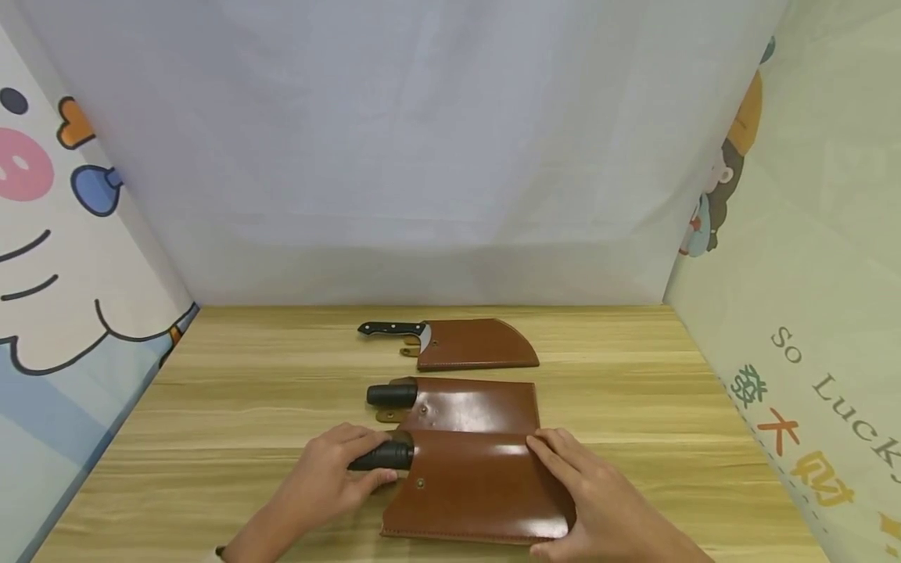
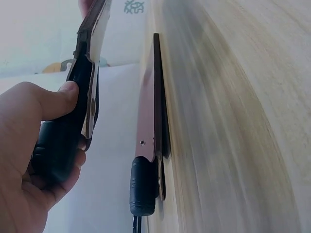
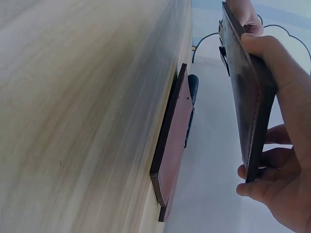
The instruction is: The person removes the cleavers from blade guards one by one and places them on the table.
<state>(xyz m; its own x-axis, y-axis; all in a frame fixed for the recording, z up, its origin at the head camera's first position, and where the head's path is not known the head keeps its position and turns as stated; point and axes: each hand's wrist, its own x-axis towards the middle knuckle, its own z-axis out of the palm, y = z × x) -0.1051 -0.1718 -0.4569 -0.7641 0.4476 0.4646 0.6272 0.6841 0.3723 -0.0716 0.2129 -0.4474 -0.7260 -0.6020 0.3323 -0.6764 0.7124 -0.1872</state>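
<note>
A cleaver in a brown leather sheath (image 1: 479,485) is held between both hands, raised off the table in the wrist views. My left hand (image 1: 331,469) grips its black handle (image 2: 56,150), the thumb lying along it near the sheath's mouth. At the other end, my right hand (image 1: 598,493) holds the sheath's right edge between thumb and fingers. Just beyond lies a second sheathed cleaver (image 1: 479,403), its black handle (image 1: 391,394) pointing left; the raised one overlaps it in the head view. The held cleaver's blade is hidden in its sheath.
Farther back, a third sheathed knife (image 1: 479,344) with a riveted black handle (image 1: 391,328) lies on the wood-grain table (image 1: 232,407). A white cloth (image 1: 436,156) hangs behind the table, and printed sheets (image 1: 788,258) stand at both sides.
</note>
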